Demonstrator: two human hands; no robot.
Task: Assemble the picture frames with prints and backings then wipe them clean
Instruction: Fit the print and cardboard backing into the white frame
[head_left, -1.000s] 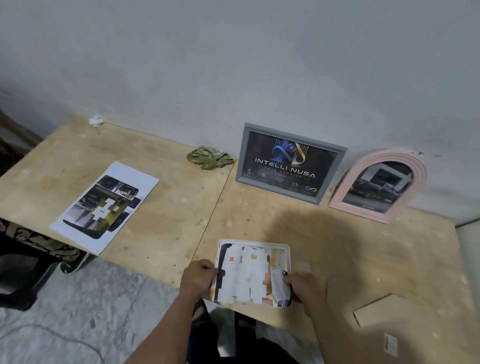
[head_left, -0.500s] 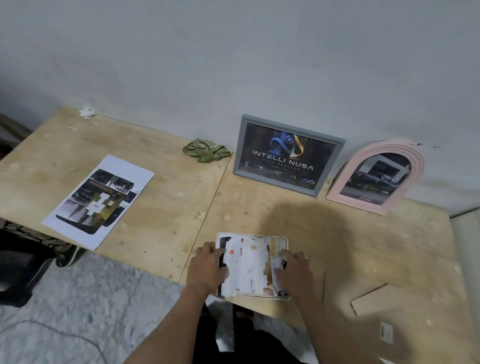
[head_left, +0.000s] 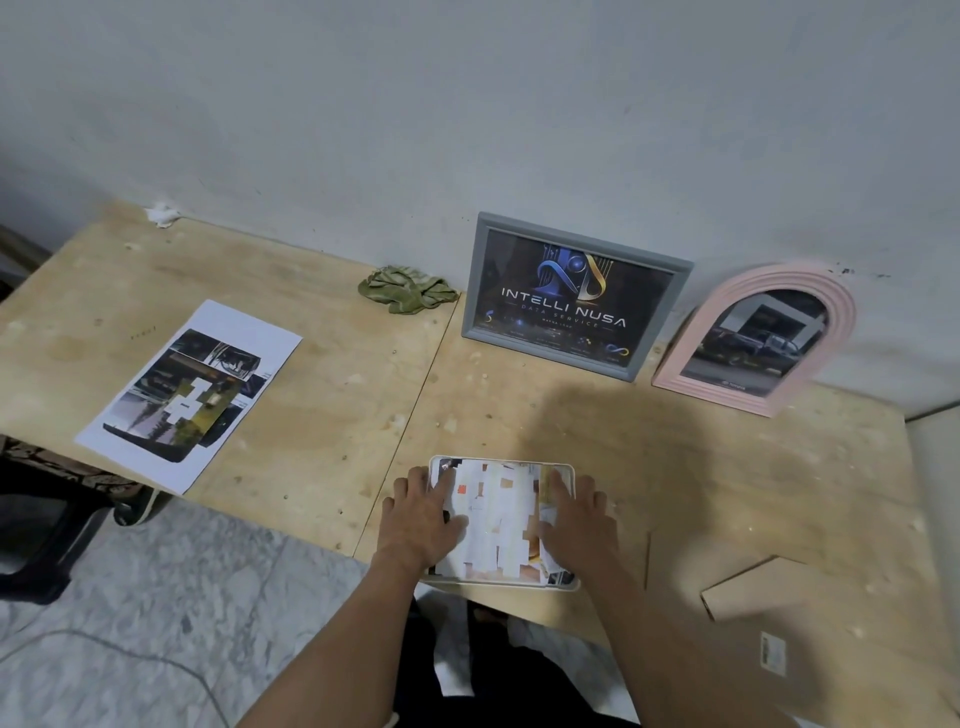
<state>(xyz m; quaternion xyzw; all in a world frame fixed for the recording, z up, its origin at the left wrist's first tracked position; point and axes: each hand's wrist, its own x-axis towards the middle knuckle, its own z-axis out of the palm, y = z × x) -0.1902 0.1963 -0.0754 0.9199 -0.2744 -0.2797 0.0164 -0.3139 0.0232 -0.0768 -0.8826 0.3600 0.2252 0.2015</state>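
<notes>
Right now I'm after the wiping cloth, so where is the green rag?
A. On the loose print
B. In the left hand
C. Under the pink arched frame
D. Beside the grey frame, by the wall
D: the green rag lies crumpled by the wall, just left of the grey frame.

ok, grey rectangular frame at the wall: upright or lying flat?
Upright: the grey rectangular frame stands on its bottom edge, leaning back against the wall.

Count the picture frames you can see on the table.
3: a grey frame and a pink arched frame leaning against the wall, and a white frame lying flat under both hands.
</notes>
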